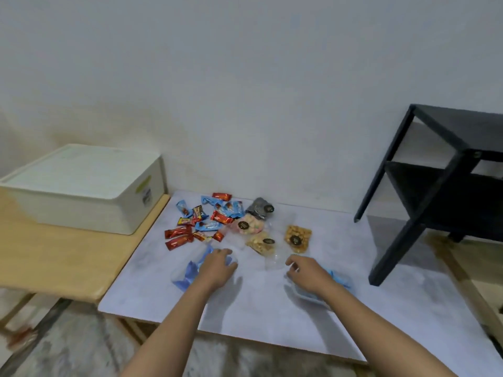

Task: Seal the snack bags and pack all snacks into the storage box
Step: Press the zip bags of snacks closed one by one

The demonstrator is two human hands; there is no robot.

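Two bare forearms reach in from the bottom edge over a pale marbled table (353,308). The left hand (217,263) lies palm down on a clear bag (187,272) with blue pieces inside. Its fingers bend over the bag's far end, but blur hides whether they grip or only rest. The right hand (304,270) has curled fingers and a thumb pinching the edge of a second clear bag (273,262). More blue shows under that wrist, mostly covered by the arm. Just beyond the hands lies a loose heap of red and blue wrapped sweets (201,221), their print too small to read. Beside the heap are four clear pouches with dark round labels: a grey one (258,208), a pink-and-white one (246,225), a pale nut one (261,243) and an orange-brown one (298,238). Whether their tops are sealed cannot be made out. The white storage box (81,186), lid on, sits well to the left on an adjoining wooden table (54,254). A black side table (435,186) is cut off at the right edge.
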